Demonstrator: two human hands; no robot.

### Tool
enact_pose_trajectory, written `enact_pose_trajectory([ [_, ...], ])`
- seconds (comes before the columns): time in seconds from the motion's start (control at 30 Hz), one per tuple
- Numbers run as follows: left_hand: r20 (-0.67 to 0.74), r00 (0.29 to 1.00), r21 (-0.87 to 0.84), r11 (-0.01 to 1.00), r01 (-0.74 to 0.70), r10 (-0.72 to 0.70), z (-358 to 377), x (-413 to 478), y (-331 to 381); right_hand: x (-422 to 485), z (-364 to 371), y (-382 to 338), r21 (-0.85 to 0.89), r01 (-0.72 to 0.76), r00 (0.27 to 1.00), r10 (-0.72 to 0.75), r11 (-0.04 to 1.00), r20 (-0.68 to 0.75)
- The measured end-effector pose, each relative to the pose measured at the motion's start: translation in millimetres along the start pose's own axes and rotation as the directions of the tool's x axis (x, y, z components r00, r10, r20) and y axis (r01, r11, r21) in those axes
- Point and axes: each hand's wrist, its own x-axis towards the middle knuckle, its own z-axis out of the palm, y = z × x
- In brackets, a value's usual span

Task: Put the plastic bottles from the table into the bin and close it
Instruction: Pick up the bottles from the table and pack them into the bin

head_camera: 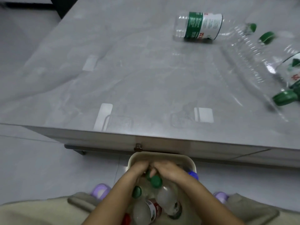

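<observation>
Both hands are down inside the bin on the floor just in front of the table, pressing among the bottles packed there. Left hand and right hand sit close together over a green-capped bottle, fingers curled, though whether either one actually grips it, I cannot tell. Up on the table, a green-labelled bottle lies on its side at the far right, and two more clear bottles lie near the right edge.
</observation>
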Motion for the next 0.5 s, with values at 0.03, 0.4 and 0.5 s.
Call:
enact_pose_trajectory([
  [0.03,0.051,0.999,0.137,0.990,-0.016,0.009,-1.2,-0.3,-2.4,-18.3,-6.8,-4.1,-0.067,0.054,0.997,-0.051,0.996,0.051],
  [0.4,0.025,0.912,0.350,0.851,-0.391,0.409,11.6,-48.6,-25.0,-196.1,-207.6,-38.0,-0.354,-0.006,0.158,-0.349,0.935,-0.924],
  [0.5,-0.069,0.894,0.238,0.877,-0.417,0.444,-7.9,-72.8,-29.4,-170.9,-221.6,-12.6,-0.438,-0.338,0.379,-0.306,0.833,-0.873],
])
